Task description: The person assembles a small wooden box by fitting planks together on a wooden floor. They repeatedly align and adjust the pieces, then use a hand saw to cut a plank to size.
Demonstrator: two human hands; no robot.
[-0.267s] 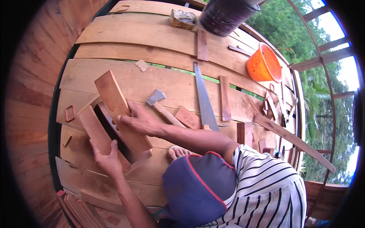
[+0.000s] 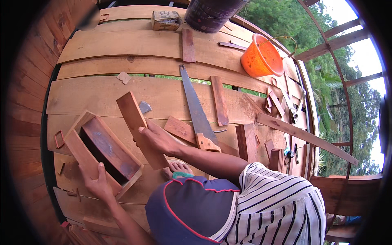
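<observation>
Far left of frame: reddish-brown plank wall [image 2: 30,106]. Beside it, left of centre height, a small red rectangular frame [image 2: 59,139] lies on the plank floor [image 2: 94,92].

Wooden box [image 2: 112,145]: left half of frame, below mid-height, long and open-faced, set at a slant from upper left to lower right. The left hand [image 2: 98,183] is closed on its near long side, thumb over the edge.

Flat board [image 2: 131,112]: just right of the box and apart from it, tilted, upper end toward the left. The right hand [image 2: 159,141] grips it by its right edge, thumb on the face.

Axe head [image 2: 145,107]: close behind the board, partly hidden. Upper middle: a wrapped block [image 2: 166,20], with a dark bucket [image 2: 212,14] to its right. Lower middle: a foot [image 2: 179,166] and a blue cap with red piping [image 2: 185,208].

Handsaw [image 2: 196,106]: centre, toothed blade running down to a wooden handle [image 2: 207,143]. Right of it, a narrow plank [image 2: 219,100].

Orange bucket [image 2: 261,57]: upper right. Below it, a long board [image 2: 306,139] slants down rightward above a striped shirt [image 2: 277,200]. Far right: greenery [image 2: 347,94].
</observation>
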